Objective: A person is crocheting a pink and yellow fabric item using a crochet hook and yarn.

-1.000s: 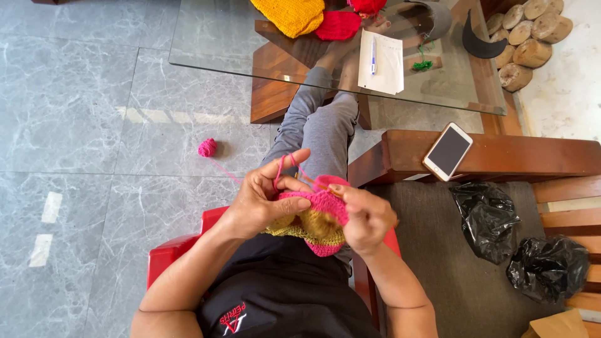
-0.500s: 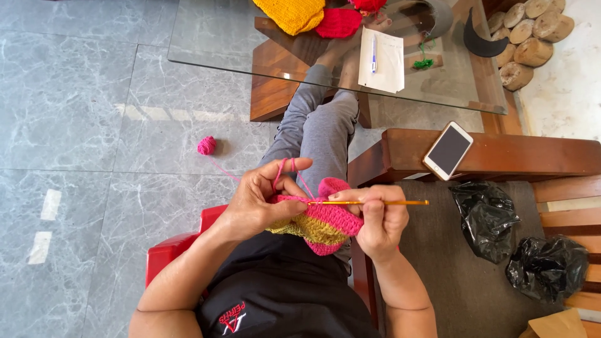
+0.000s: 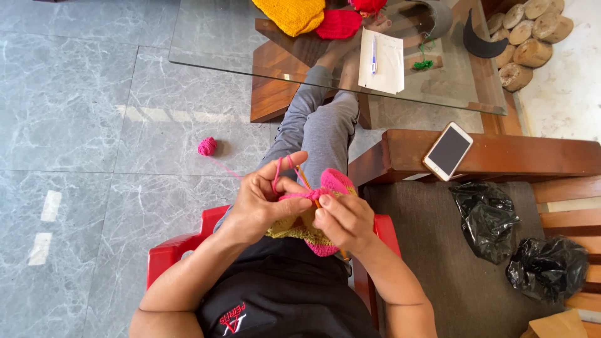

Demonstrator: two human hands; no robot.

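Note:
I sit on a red plastic chair (image 3: 170, 249) with a pink and yellow crocheted piece (image 3: 333, 183) in my lap. My left hand (image 3: 264, 201) grips the piece's edge, with pink yarn (image 3: 277, 170) looped over its fingers. My right hand (image 3: 345, 219) holds a thin orange crochet hook (image 3: 305, 179) whose tip pokes up between the hands into the pink stitches. The strand runs left across the floor to a small pink yarn ball (image 3: 207, 146).
A glass-topped wooden table (image 3: 213, 44) stands ahead, with yellow (image 3: 291, 12) and red (image 3: 338, 24) knitted pieces, a paper (image 3: 388, 62) and a pen on it. A white phone (image 3: 447, 151) lies on a wooden bench arm to the right; black plastic bags (image 3: 487, 216) sit beside it.
The hook pointed out sideways to the right half a second ago; now it is turned back in, its tip in the stitches between my hands. My hands have closed together.

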